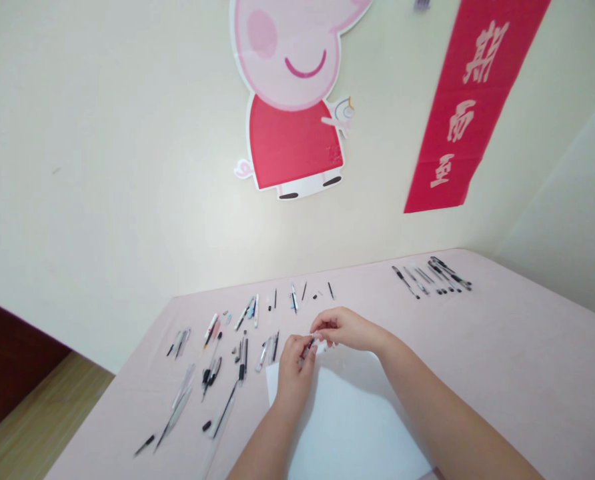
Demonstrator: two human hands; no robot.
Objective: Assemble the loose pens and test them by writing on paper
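Note:
Both hands meet over the far edge of a white sheet of paper on the pink table. My left hand is closed around a small dark pen part. My right hand pinches the other, pale end of the same piece, fingers pressed together. Loose pens and pen parts lie scattered to the left of my hands.
A row of several assembled pens lies at the far right of the table. More small pen pieces sit near the wall. A cartoon pig cutout and a red banner hang on the wall. Wooden floor shows at left.

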